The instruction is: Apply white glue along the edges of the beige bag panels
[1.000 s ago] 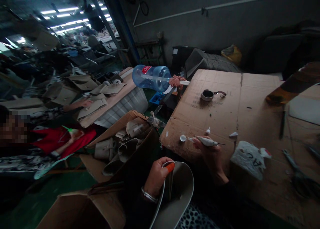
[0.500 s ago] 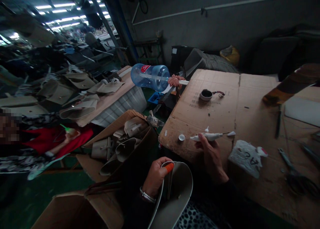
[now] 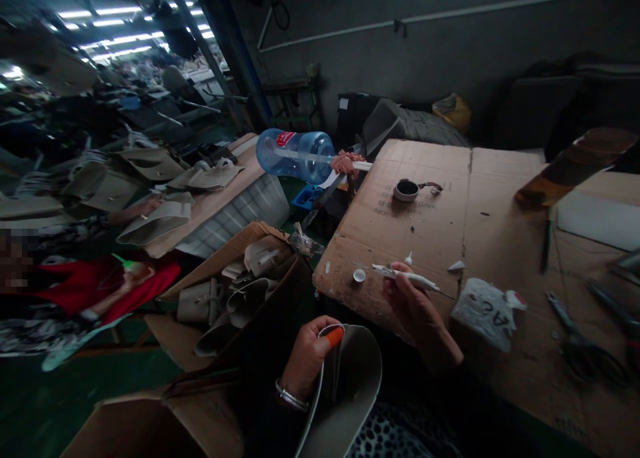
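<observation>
My left hand (image 3: 309, 353), with an orange cover on one finger, is closed on the rim of a grey-beige bag (image 3: 356, 368). The bag is held open side up above my lap. In my right hand (image 3: 417, 315), over the near edge of the cardboard-covered table (image 3: 380, 225), is a slim white-wrapped tool (image 3: 413, 279) with a thin point at its end. Just left of that hand stands a small white cap (image 3: 359, 275). A small white nozzle (image 3: 409, 259) and a white cone-shaped tip (image 3: 456, 266) lie beyond the tool.
On the table are a plastic-wrapped block (image 3: 484, 311), scissors (image 3: 583, 351), a roll of dark tape (image 3: 406, 190) and a bottle of amber liquid (image 3: 565, 171). A carton of bags (image 3: 255, 235) stands left. Farther left, a person in red (image 3: 107, 278) holds a green-tipped bottle.
The white-wrapped tool has turned in my right hand, and its far end now slants down, away from the white cone-shaped tip. My left hand keeps its hold on the bag. The view has shifted slightly.
</observation>
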Tool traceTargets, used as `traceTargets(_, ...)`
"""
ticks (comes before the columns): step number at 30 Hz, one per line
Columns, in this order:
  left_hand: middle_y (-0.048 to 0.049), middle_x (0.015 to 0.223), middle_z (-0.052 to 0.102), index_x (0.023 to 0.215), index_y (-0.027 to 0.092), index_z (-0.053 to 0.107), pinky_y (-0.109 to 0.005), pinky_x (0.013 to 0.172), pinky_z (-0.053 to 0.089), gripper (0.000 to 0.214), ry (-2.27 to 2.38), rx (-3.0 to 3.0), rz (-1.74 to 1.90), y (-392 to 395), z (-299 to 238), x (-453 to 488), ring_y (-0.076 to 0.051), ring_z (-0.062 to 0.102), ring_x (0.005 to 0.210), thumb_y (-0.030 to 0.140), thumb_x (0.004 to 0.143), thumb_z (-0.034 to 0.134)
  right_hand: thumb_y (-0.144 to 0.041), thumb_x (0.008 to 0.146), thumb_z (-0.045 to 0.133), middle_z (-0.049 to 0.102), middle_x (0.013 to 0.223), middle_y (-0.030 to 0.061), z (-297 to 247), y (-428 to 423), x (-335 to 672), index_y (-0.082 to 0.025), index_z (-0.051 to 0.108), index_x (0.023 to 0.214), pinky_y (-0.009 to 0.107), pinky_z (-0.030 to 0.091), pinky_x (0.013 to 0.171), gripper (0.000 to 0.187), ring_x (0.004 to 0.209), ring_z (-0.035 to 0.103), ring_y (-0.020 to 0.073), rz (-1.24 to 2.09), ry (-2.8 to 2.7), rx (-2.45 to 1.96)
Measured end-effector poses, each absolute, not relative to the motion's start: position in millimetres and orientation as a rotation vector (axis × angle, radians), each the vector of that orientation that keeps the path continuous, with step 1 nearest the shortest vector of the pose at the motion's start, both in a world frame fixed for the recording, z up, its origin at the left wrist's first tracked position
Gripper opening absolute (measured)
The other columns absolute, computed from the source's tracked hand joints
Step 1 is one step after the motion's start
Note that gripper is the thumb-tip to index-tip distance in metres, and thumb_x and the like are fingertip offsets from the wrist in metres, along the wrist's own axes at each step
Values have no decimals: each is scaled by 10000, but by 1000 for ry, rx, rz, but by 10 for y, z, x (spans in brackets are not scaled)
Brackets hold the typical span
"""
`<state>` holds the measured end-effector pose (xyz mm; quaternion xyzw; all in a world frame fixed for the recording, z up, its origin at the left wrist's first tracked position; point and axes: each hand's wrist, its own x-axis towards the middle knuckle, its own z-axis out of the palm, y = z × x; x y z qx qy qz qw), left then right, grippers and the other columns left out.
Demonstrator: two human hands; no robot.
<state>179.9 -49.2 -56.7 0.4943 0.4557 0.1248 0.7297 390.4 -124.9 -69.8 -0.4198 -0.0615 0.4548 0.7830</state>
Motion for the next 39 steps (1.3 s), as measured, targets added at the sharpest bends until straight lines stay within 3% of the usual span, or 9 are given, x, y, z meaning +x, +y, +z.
traceTargets(3, 0, 696, 637, 822, 144, 679, -249, 646, 409, 258, 1001, 1068, 274, -498, -599, 1788, -130, 530, 663, 362, 726, 778, -513, 733, 854, 549, 739, -26, -600, -1275, 3905, -245, 671, 867, 211, 485, 586, 352, 637, 502, 112, 961, -129, -900)
traceTargets(6, -1, 699, 646, 838, 147, 678, -252, 653, 423, 258, 998, 1049, 270, -503, -611, 1790, -133, 544, 664, 357, 729, 781, -372, 799, 819, 531, 748, -34, -525, -1299, 3899, -244, 645, 853, 193, 467, 586, 223, 639, 479, 106, 991, -146, -947)
traceTargets(12, -2, 709, 650, 845, 145, 680, -246, 649, 424, 262, 998, 1050, 278, -497, -621, 1799, -127, 544, 662, 356, 732, 785, -292, 743, 860, 576, 784, -25, -611, -1282, 3934, -240, 683, 941, 179, 447, 576, 271, 664, 493, 104, 981, -164, -951)
traceTargets(15, -2, 697, 647, 847, 145, 680, -245, 638, 418, 269, 1001, 1058, 268, -497, -613, 1799, -128, 540, 656, 363, 730, 786, -341, 707, 885, 538, 721, -32, -670, -1246, 3959, -216, 688, 919, 192, 438, 559, 315, 629, 466, 100, 949, -146, -920)
traceTargets(18, -5, 695, 646, 840, 144, 683, -249, 636, 421, 269, 1007, 1070, 268, -504, -596, 1804, -133, 541, 656, 365, 723, 782, -483, 756, 827, 487, 660, -48, -693, -1209, 3965, -228, 643, 927, 218, 399, 508, 358, 567, 425, 105, 955, -200, -874)
traceTargets(21, -19, 725, 665, 824, 145, 690, -255, 646, 432, 258, 1010, 1079, 281, -512, -593, 1808, -144, 560, 676, 360, 711, 778, -576, 810, 749, 514, 670, -43, -732, -1184, 3968, -244, 600, 944, 247, 389, 498, 388, 556, 449, 123, 908, -291, -948)
traceTargets(26, -22, 735, 668, 854, 142, 702, -254, 642, 431, 262, 1017, 1083, 284, -511, -623, 1808, -145, 568, 678, 365, 733, 767, -485, 774, 817, 511, 638, -53, -821, -1191, 3997, -230, 611, 939, 250, 372, 520, 367, 559, 448, 125, 826, -339, -1114)
traceTargets(31, -17, 727, 667, 896, 131, 710, -252, 635, 426, 286, 1031, 1109, 270, -522, -620, 1823, -138, 561, 660, 370, 747, 760, -500, 788, 799, 612, 730, 10, -867, -1212, 3999, -182, 687, 876, 293, 415, 603, 349, 667, 528, 174, 720, -470, -1318)
traceTargets(39, -10, 714, 667, 865, 135, 717, -252, 629, 423, 285, 1036, 1116, 268, -515, -602, 1823, -138, 558, 646, 383, 735, 769, -470, 825, 754, 695, 802, 23, -935, -1198, 4006, -220, 731, 915, 311, 433, 658, 266, 714, 589, 205, 617, -720, -1504)
